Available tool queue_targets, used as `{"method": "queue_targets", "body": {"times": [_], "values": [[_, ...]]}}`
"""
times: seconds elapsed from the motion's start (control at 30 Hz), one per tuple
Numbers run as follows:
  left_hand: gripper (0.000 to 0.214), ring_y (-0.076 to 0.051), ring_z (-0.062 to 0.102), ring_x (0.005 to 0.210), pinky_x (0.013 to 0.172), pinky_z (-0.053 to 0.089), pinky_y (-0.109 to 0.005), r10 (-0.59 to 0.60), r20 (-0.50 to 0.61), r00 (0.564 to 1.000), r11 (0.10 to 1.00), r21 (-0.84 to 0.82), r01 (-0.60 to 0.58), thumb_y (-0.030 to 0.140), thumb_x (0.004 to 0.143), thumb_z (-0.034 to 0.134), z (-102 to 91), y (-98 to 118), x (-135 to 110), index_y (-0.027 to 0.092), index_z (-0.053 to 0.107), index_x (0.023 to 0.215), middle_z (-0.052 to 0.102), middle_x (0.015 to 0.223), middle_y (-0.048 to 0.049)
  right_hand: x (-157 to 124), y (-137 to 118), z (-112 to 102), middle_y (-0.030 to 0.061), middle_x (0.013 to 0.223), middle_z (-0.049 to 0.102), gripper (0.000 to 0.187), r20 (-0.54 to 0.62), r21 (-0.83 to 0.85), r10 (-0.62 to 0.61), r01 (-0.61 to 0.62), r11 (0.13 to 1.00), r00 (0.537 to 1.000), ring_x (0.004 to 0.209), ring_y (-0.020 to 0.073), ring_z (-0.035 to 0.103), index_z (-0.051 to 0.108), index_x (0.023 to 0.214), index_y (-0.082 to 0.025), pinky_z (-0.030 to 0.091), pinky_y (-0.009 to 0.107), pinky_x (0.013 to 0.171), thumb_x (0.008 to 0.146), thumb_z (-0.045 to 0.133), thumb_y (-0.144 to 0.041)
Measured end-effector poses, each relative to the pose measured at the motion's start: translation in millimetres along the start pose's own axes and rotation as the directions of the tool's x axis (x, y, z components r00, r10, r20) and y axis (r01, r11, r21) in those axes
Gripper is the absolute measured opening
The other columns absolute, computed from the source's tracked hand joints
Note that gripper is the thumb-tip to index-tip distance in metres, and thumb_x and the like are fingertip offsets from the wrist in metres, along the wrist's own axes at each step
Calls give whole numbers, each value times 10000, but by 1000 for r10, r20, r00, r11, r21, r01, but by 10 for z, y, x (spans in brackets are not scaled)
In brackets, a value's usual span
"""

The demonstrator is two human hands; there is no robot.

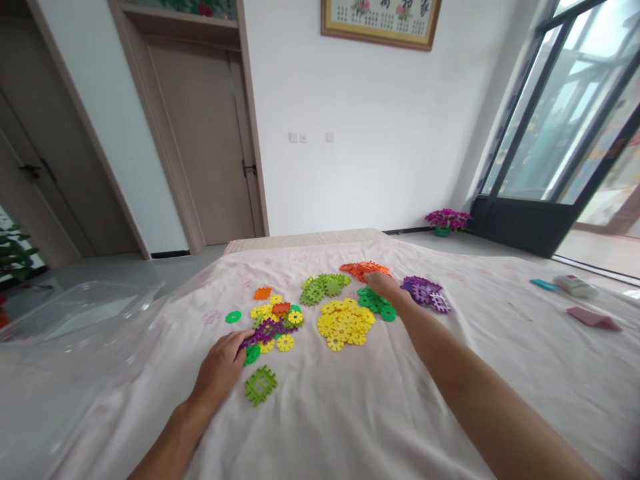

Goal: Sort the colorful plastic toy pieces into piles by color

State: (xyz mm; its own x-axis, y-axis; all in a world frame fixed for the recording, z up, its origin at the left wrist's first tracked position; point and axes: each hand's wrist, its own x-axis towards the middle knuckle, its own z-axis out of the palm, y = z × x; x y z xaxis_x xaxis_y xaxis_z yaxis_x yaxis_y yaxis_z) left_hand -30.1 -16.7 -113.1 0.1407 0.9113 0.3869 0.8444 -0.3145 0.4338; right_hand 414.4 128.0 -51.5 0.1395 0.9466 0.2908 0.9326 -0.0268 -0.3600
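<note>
My left hand [223, 362] is closed at the near left side of a mixed pile, its fingertips on a purple notched plastic building piece [269, 329]. Around it lie yellow flower-shaped discs [285, 343], orange squares [281, 308] and green discs [252, 354]. A lime-green square piece [261, 385] lies apart, nearer to me. With fingers together, my right hand [383, 285] reaches to the orange pile [363, 269]; what is in its fingertips is hidden. Beside and below that hand are a green pile [373, 301], a yellow pile [345, 323] and a purple pile [424, 291].
A lime-green pile [324, 288] sits between the mixed and orange piles. On the left stands a clear plastic bin [80, 313]. A pinkish cloth [380, 393] covers the table. At the right lie a blue item [543, 285], a white packet [575, 286] and a pink item [593, 318].
</note>
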Motion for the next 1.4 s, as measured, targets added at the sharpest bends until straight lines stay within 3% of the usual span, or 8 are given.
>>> {"method": "queue_targets", "body": {"times": [0.2,0.3,0.4,0.6,0.73,0.83,1.13,1.4], "values": [[372,-197,580,1133,1033,419,-361,6,-4,1000,1000,8,-6,154,849,443,11,-14,7,220,643,1155,669,1205,-40,-57,-137,-35,115,911,707,367,-17,-7,-39,39,999,999,890,212,629,703,841,-143,412,282,797,975,395,-289],[377,-200,578,1126,1027,418,-363,19,-4,1000,1000,10,-19,145,852,437,10,-14,4,217,641,1161,671,1194,-42,-260,-427,12,85,1010,707,342,-99,90,-192,201,975,976,948,201,624,707,968,-165,425,282,838,975,393,-299],[377,-200,578,1119,1023,419,-364,24,-7,1000,1000,12,-24,140,854,434,3,-9,-3,213,641,1161,672,1187,-45,-617,-849,79,65,1013,711,246,-154,248,-418,444,861,895,955,198,631,715,1010,-192,445,286,847,931,495,-271],[365,-200,579,1117,1011,425,-361,40,-7,999,999,15,-39,145,855,452,-1,-17,-16,224,639,1158,671,1186,-39,-1553,-1584,202,27,927,696,191,89,453,-698,596,663,710,820,149,627,707,1019,-223,450,237,731,920,546,-247],[374,-192,583,1104,999,432,-355,56,-19,998,998,23,-55,126,853,451,-5,-16,-20,223,632,1166,669,1176,-44,-1921,-1795,310,67,1091,639,487,150,386,-810,721,575,566,954,206,577,624,1221,-233,443,281,773,810,699,-483],[383,-189,583,1102,1000,432,-357,61,-29,998,998,26,-60,108,848,447,-9,-10,-20,218,630,1166,668,1176,-48,-1998,-1858,376,61,1047,623,522,187,272,-826,780,563,531,944,224,544,641,1194,-261,423,306,754,809,634,-614],[384,-193,589,1104,1001,433,-355,68,-30,997,998,16,-68,128,842,450,-2,-22,-15,227,637,1162,673,1180,-43,-2013,-1825,429,47,925,629,246,150,217,-830,801,557,537,869,175,527,651,1002,-203,389,283,760,980,475,-372],[386,-196,588,1121,1011,426,-352,62,-16,998,998,14,-61,147,848,438,4,-37,-14,232,640,1165,671,1198,-38,-1919,-1705,431,7,784,636,223,35,448,-618,541,712,785,731,120,548,608,770,-183,361,220,662,944,479,-234]]}}
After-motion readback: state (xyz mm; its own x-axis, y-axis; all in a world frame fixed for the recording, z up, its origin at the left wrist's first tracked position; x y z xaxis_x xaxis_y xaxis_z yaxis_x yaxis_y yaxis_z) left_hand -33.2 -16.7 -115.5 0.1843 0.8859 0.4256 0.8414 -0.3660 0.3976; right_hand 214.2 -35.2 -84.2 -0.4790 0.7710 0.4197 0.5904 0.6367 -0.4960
